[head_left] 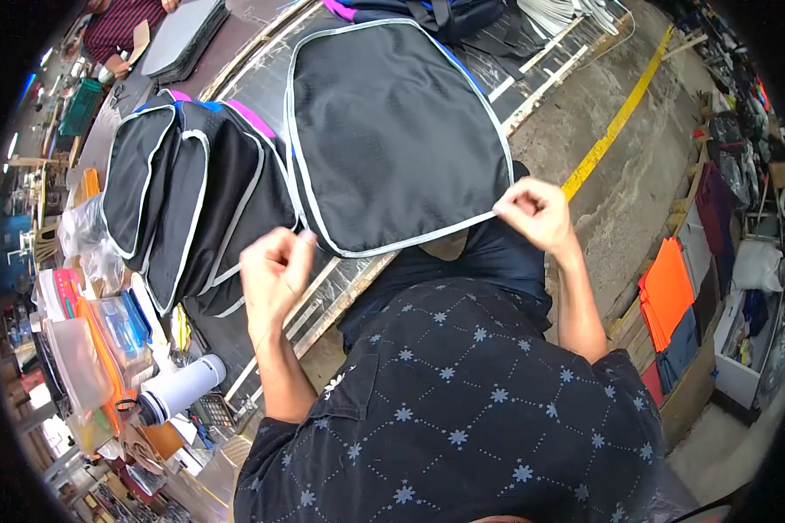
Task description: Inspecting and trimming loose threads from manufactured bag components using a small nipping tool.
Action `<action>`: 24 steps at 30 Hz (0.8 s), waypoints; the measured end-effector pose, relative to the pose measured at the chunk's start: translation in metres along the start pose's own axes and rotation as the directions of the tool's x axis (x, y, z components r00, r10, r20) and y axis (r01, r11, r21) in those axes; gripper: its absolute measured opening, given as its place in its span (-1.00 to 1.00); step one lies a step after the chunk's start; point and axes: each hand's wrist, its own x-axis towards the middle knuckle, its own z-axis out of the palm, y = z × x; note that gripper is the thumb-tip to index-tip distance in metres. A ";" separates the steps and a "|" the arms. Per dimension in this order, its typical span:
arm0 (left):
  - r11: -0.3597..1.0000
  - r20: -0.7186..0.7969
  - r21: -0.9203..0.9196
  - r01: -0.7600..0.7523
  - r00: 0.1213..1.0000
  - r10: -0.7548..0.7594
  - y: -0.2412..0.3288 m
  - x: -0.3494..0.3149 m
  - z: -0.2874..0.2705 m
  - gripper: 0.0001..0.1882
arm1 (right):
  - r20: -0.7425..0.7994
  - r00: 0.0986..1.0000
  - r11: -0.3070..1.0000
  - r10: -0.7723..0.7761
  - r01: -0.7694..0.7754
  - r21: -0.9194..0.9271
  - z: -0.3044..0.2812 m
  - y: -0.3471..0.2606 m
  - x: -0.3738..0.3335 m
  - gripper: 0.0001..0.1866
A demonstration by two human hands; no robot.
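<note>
A black fabric bag panel [397, 131] with pale grey edge binding stands spread in front of me, seemingly part of a backpack. At its lower right corner, my right hand [539, 213] pinches the bound edge between thumb and fingers. My left hand [277, 275] is beside the lower left corner, its fingers curled in and the thumb tip close to the binding. Whatever the left fingers hold is hidden. Left of the panel lies a black backpack body [192, 200] with several grey-edged pockets and blue and magenta trim.
The dark worktable [336, 296] has a worn edge running diagonally. A white cylinder [183, 388], a calculator [214, 411] and plastic packets crowd the left. More black bags [427, 17] lie at the far end. Another person [122, 35] works at far left. Orange fabric [667, 292] hangs at right.
</note>
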 end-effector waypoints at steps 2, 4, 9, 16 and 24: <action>0.995 0.451 0.066 -0.079 0.891 0.041 0.019 -0.008 -0.001 -0.85 | 0.043 0.998 0.999 -0.042 0.040 0.032 0.012 0.010 -0.019 -0.82; 0.992 0.629 0.050 -0.119 0.775 0.061 0.021 -0.022 0.006 -0.80 | 0.093 0.983 0.979 -0.160 0.170 -0.113 0.020 0.010 -0.028 -0.79; 0.968 0.677 0.011 -0.250 0.714 0.177 -0.001 -0.036 0.048 -0.80 | 0.250 0.965 0.994 -0.080 0.058 0.091 0.051 -0.023 -0.035 -0.80; 0.870 0.468 -0.350 -0.346 0.740 0.483 0.040 -0.012 0.068 -0.79 | 0.426 0.885 0.982 -0.186 0.184 0.047 0.092 -0.059 -0.009 -0.55; 0.844 0.463 -0.398 -0.359 0.716 0.522 0.045 0.000 0.076 -0.72 | 0.234 0.923 0.948 -0.306 0.273 0.163 0.094 -0.051 -0.004 -0.73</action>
